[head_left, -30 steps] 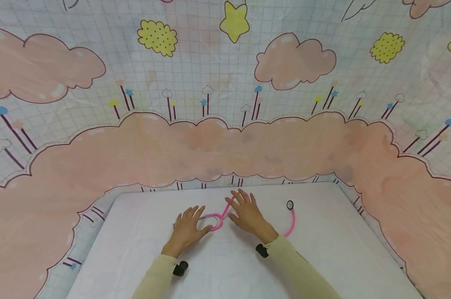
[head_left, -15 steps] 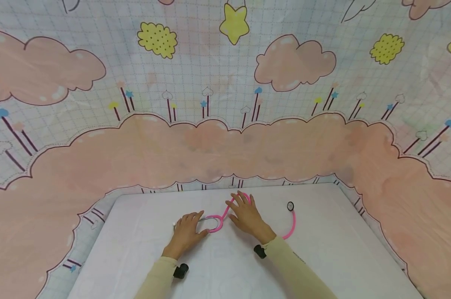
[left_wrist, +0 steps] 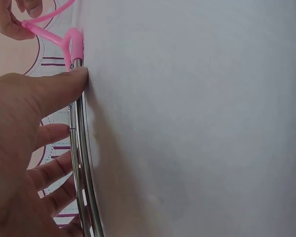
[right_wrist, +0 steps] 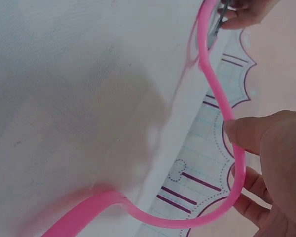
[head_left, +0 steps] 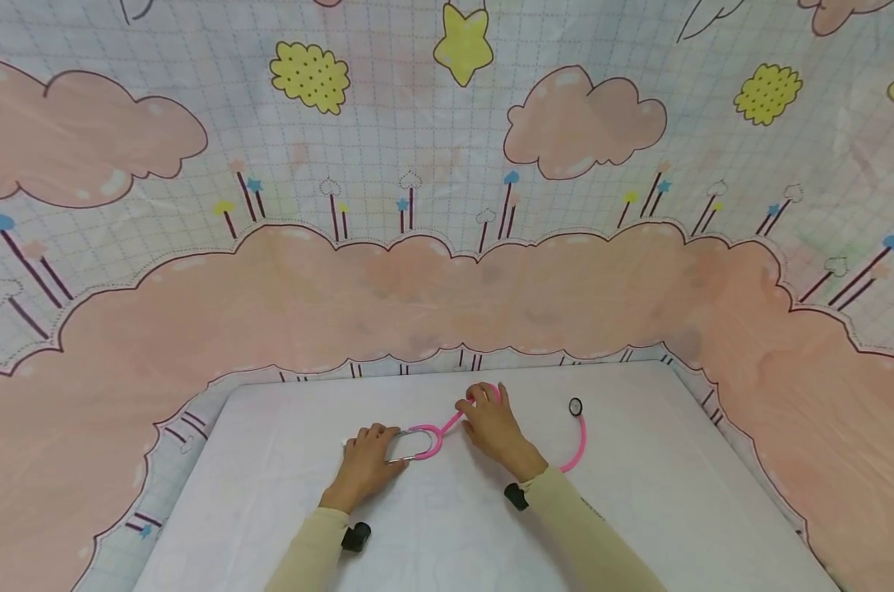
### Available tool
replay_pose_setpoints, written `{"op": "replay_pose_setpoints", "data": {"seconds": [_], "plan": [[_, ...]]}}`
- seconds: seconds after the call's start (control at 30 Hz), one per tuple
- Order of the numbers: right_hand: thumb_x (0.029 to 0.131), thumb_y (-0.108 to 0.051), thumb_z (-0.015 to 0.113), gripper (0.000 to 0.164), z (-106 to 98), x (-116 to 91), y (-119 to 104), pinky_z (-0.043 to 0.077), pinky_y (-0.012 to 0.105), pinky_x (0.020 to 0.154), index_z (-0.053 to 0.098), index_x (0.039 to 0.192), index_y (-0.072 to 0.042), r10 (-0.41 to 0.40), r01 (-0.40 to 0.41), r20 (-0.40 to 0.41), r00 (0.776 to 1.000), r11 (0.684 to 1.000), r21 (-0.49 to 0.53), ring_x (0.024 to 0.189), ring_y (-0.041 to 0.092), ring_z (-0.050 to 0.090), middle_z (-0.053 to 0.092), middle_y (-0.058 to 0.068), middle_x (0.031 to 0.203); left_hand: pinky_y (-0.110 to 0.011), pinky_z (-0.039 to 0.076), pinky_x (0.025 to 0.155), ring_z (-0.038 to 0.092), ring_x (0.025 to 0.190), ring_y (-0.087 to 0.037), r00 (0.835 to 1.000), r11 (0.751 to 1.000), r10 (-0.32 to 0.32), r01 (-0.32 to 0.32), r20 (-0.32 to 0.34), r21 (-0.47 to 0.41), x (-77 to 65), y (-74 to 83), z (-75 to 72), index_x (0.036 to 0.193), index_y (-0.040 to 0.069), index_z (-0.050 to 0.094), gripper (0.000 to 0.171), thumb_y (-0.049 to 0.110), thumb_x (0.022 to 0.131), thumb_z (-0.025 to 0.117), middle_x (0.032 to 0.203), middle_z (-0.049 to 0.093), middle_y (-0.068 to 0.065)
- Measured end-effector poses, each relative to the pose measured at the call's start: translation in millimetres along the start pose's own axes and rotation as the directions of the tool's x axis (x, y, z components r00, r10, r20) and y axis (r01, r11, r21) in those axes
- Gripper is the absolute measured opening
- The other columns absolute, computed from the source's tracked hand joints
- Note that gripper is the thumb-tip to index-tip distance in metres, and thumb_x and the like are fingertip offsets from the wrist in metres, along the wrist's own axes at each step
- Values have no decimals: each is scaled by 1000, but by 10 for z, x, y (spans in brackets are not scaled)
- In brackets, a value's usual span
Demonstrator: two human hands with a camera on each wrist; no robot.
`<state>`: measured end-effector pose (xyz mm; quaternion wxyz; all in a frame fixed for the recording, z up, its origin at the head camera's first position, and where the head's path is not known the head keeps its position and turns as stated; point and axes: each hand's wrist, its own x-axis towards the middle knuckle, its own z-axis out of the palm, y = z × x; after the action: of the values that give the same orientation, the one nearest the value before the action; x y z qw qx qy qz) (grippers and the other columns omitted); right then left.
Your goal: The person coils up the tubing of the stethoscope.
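Note:
A pink stethoscope (head_left: 440, 440) lies across the white table. My left hand (head_left: 365, 462) holds its metal ear tubes (left_wrist: 90, 192), with the thumb along one side and the fingers along the other; it covers part of them. To the right, my right hand (head_left: 497, 434) pinches the pink tubing (right_wrist: 240, 170) between thumb and fingers. In the right wrist view a bend of this tubing stands clear of the tabletop. The round chest piece (head_left: 576, 407) rests farther right, its tubing running back under my right forearm.
The white table (head_left: 676, 493) has its far edge just beyond my right hand. A cloth printed with clouds and stars (head_left: 417, 288) hangs behind and along both sides. Dark wrist cameras (head_left: 357, 537) sit under both sleeves.
My left fingers and thumb have come in onto the ear tubes. My right fingers have curled from a spread pose and now pinch the tubing, which has shifted slightly. The chest piece stays put.

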<state>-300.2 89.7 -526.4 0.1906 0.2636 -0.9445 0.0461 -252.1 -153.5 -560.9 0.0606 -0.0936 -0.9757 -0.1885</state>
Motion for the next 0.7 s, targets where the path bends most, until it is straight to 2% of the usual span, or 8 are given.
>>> {"op": "replay_pose_setpoints", "data": {"seconds": [0.17, 0.3, 0.5, 0.7], "plan": [[83, -20, 69, 11, -29, -4, 11, 34, 58, 100, 67, 94, -22, -1, 1, -8, 1000, 1000, 4, 100, 22, 55, 56, 0, 95, -47, 42, 87, 52, 102, -26, 1000, 1000, -1, 1, 20, -2, -7, 0, 4, 123, 12, 57, 57, 38, 76, 75, 110, 57, -8], [82, -20, 70, 8, -29, -10, 11, 39, 51, 94, 66, 90, -22, -13, 14, -31, 999, 1000, 19, 85, 17, 58, 55, -2, 85, -43, 48, 84, 56, 92, -23, 999, 999, -16, 18, 38, -37, -11, -1, -10, 122, 8, 57, 58, 38, 75, 76, 107, 57, -8], [82, -21, 70, 10, -25, -16, 10, 38, 35, 73, 65, 91, -21, -19, 21, -47, 999, 999, 26, 78, 16, 57, 55, -2, 82, -41, 48, 79, 55, 82, -19, 998, 997, -28, 32, 54, -71, -3, -2, -24, 117, 7, 56, 58, 38, 73, 77, 99, 57, -6], [88, -22, 64, 6, -61, -16, -10, 38, 29, 65, 64, 93, -20, -17, 18, -35, 999, 999, 29, 77, 16, 60, 60, -2, 81, -33, 44, 70, 48, 74, -14, 996, 995, -34, 41, 78, -95, -11, 11, -52, 115, 8, 52, 58, 37, 72, 78, 85, 54, -1]]}}
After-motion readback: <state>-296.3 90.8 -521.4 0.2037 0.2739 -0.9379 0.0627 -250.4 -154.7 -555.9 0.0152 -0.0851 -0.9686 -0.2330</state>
